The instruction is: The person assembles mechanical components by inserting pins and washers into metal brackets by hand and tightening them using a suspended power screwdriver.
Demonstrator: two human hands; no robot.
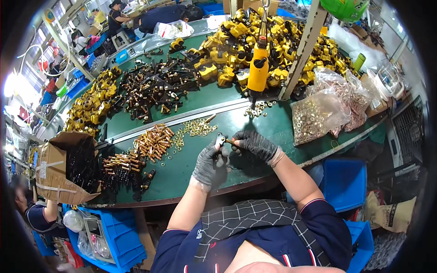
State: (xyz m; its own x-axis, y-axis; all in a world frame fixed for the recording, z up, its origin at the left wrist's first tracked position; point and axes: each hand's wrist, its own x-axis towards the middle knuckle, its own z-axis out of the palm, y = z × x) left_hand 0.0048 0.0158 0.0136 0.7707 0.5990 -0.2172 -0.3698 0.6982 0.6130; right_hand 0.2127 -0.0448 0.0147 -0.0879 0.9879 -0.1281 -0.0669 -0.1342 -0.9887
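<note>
My left hand [207, 164], in a grey knit glove, is closed on a small dark part with a silvery end [221, 139]. My right hand [257, 144], gloved the same way, pinches a slim brass-coloured bolt [230, 142] against that part. Both hands meet over the green table [182, 159] near its front edge. Beyond them a yellow power screwdriver [258, 70] hangs tip down over a scatter of brass-coloured nuts [260, 108]. Left of my hands lie copper-coloured bolts [154, 142] and a spread of brass-coloured rings or nuts [200, 127]. The fingers partly hide the held pieces.
A metal rail [182, 117] crosses the table. Behind it are heaps of black parts [152, 84] and yellow castings [236, 34]. A cardboard box [54, 170] stands left; bags of hardware [316, 118] sit right, beside a post [304, 50]. Blue bins [344, 182] stand below. Other people work farther off.
</note>
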